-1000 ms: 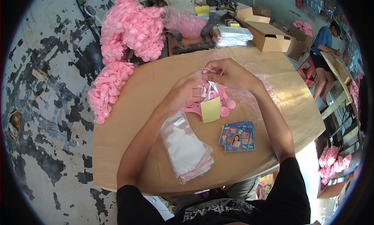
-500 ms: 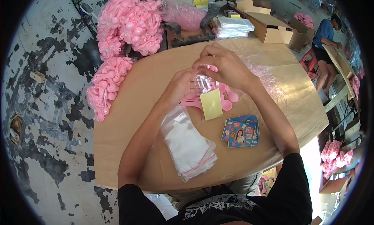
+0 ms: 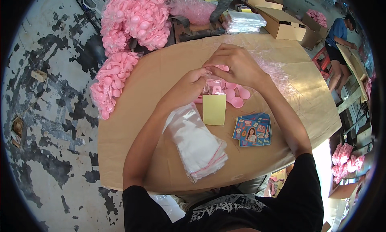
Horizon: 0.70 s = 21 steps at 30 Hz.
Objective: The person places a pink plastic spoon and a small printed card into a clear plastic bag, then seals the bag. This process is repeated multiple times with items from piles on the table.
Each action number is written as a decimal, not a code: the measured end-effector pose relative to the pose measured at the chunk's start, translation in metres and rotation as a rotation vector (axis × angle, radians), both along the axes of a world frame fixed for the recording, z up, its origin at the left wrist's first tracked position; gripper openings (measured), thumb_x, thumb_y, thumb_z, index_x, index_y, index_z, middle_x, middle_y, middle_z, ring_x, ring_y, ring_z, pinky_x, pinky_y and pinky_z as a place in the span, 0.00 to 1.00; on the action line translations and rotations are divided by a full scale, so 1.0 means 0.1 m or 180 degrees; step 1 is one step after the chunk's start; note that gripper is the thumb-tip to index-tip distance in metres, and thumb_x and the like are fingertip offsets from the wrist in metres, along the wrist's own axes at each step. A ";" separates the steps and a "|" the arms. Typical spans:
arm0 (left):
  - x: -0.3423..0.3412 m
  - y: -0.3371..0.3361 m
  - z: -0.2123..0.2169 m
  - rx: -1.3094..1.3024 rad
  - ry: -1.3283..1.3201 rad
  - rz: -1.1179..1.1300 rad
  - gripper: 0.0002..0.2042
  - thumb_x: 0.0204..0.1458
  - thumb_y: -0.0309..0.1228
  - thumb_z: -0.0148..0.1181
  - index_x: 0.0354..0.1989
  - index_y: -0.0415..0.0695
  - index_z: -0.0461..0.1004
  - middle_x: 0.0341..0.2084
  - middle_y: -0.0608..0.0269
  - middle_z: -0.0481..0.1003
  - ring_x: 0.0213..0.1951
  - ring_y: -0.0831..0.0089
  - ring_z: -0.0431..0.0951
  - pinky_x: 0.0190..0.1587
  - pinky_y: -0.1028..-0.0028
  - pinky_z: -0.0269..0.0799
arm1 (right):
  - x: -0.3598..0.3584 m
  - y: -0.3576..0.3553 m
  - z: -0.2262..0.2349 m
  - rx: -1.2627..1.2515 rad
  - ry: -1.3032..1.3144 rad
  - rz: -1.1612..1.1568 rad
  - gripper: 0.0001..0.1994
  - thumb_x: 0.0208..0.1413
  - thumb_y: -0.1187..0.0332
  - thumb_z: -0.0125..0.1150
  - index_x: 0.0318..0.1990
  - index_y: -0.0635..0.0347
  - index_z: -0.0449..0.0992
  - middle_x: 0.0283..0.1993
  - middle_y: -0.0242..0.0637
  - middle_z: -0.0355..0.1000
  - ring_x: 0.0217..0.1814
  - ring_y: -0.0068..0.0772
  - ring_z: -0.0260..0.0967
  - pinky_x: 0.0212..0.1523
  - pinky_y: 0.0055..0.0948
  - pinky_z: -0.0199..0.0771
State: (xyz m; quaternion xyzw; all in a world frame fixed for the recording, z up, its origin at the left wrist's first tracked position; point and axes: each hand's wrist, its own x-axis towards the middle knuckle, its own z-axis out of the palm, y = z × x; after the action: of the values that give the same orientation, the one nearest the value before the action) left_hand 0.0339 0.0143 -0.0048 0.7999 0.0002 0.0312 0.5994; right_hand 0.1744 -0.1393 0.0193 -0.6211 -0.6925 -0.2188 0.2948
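Observation:
Over the middle of the table, my left hand [image 3: 189,86] and my right hand [image 3: 236,64] meet with pinched fingers at the top of a small clear plastic bag [image 3: 210,86]. A yellow card [image 3: 214,110] hangs upright in the bag's lower part, and something pink shows above it. Pink spoons [image 3: 236,101] lie behind the bag, partly hidden by it and my hands. Below my left forearm is a stack of clear flat bags [image 3: 197,145] with red-lined edges. Blue picture cards [image 3: 252,130] lie in a loose pile nearer my right forearm.
Bagged pink spoons [image 3: 136,21] heap up at the far left, with another bag of spoons [image 3: 112,83] along the table's left edge. Clear film scraps [image 3: 275,75] lie beyond my right arm. Behind stand packed clear bags [image 3: 244,22] and a cardboard box [image 3: 281,25]. A person [image 3: 339,43] works at far right.
The yellow card has swung from a tilt to nearly straight upright. My hands stay together at the bag's top, and the whole view has shifted slightly.

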 end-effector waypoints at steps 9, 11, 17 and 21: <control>-0.01 -0.06 0.06 0.0968 -0.0490 -0.0067 0.17 0.63 0.22 0.38 0.58 0.37 0.65 0.46 0.55 0.73 0.48 0.72 0.74 0.51 0.75 0.70 | -0.11 0.02 -0.01 -0.0074 0.1599 -0.0401 0.07 0.49 0.68 0.61 0.34 0.60 0.80 0.31 0.36 0.77 0.33 0.32 0.74 0.36 0.32 0.74; -0.03 -0.06 0.16 -0.0235 0.0079 -0.0241 0.19 0.65 0.22 0.35 0.64 0.39 0.59 0.51 0.58 0.70 0.51 0.72 0.74 0.53 0.72 0.74 | -0.10 0.03 -0.01 0.0052 0.2109 -0.0270 0.07 0.51 0.68 0.60 0.35 0.62 0.79 0.32 0.35 0.77 0.33 0.27 0.73 0.35 0.29 0.73; -0.06 -0.11 0.17 -0.1234 0.0200 -0.0559 0.20 0.66 0.24 0.36 0.66 0.38 0.55 0.56 0.52 0.68 0.58 0.61 0.71 0.59 0.68 0.70 | 0.00 -0.26 0.38 0.0471 0.2754 0.0382 0.07 0.57 0.73 0.53 0.37 0.64 0.76 0.31 0.28 0.72 0.32 0.17 0.67 0.37 0.21 0.69; 0.03 0.01 0.09 -0.1825 0.0181 -0.0692 0.21 0.65 0.26 0.42 0.66 0.37 0.54 0.58 0.50 0.67 0.59 0.58 0.70 0.60 0.65 0.69 | 0.07 -0.74 0.78 -0.0064 0.2397 0.0685 0.07 0.58 0.72 0.50 0.35 0.63 0.75 0.30 0.29 0.70 0.32 0.18 0.67 0.36 0.21 0.69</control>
State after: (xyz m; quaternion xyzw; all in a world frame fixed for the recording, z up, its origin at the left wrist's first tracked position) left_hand 0.0369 0.0157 0.0043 0.5940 -0.0598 -0.0568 0.8003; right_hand 0.1819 -0.2128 0.0969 -0.5846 -0.5991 0.0634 0.5434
